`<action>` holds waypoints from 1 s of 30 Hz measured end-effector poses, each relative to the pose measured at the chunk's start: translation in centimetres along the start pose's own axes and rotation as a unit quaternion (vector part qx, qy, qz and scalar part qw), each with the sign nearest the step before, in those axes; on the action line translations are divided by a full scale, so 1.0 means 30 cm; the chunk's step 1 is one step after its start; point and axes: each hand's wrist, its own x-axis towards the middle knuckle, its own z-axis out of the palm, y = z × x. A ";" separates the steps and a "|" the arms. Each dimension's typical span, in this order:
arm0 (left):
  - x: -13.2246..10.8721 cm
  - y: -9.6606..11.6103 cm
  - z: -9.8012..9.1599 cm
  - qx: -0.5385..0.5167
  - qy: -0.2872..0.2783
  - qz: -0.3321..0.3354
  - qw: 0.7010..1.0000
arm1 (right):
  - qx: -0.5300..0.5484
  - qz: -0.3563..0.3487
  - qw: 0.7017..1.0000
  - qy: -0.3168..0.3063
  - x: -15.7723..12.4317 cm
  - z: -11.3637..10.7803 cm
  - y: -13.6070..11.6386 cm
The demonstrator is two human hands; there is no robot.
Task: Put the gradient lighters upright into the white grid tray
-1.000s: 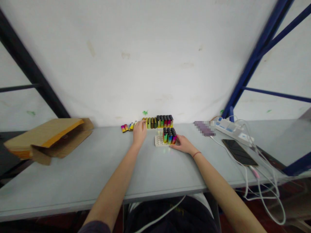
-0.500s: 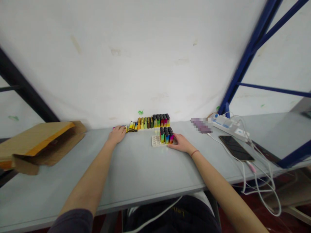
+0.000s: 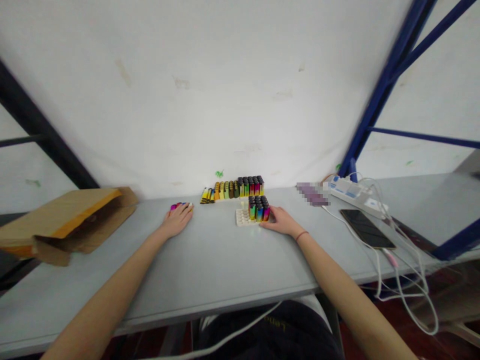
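Observation:
My left hand (image 3: 177, 223) lies flat, fingers stretched, over several colourful lighters (image 3: 173, 207) lying on the table; it covers most of them. My right hand (image 3: 280, 221) grips the right end of a white tray (image 3: 242, 218), thumb at the front and fingers behind. Upright multicoloured lighters with black tops (image 3: 258, 210) fill the tray's right part; its left part shows bare holes. By the wall, a second group of black-topped lighters (image 3: 251, 186) stands beside a row of yellow to dark green lighters (image 3: 226, 190). A few yellow and black lighters (image 3: 207, 195) lie left of that row.
An open brown cardboard box (image 3: 75, 220) lies at the left. On the right are a black phone (image 3: 365, 228), a blurred purple item (image 3: 312, 194), and a white power strip (image 3: 356, 195) with loose white cables. Blue metal posts (image 3: 378, 107) rise behind.
My left hand has slid toward me and slightly left, together with the lighters under it, away from the yellow and black ones. My right hand stays at the tray.

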 end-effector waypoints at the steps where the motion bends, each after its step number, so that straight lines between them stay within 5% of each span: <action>1: -0.033 0.004 -0.002 0.003 -0.015 0.002 1.000 | 0.000 0.000 1.000 0.001 0.000 0.001 0.001; 7: -0.156 0.152 0.005 -0.020 -0.021 0.101 0.994 | 0.003 0.001 1.000 0.004 -0.001 0.002 0.001; 12: -0.086 0.293 0.009 -0.055 0.014 0.099 0.994 | -0.011 0.003 1.000 -0.004 0.001 0.001 0.002; 20: -0.030 0.342 -0.043 -0.034 0.023 0.032 0.999 | -0.007 0.004 1.000 -0.010 0.002 0.002 0.003; 26: -0.026 0.428 -0.096 0.012 0.049 0.059 0.997 | -0.008 0.003 1.000 -0.010 0.002 -0.001 0.001; 30: -0.028 0.484 -0.098 0.008 0.002 0.083 0.996 | -0.012 0.002 1.000 -0.010 0.002 -0.002 0.001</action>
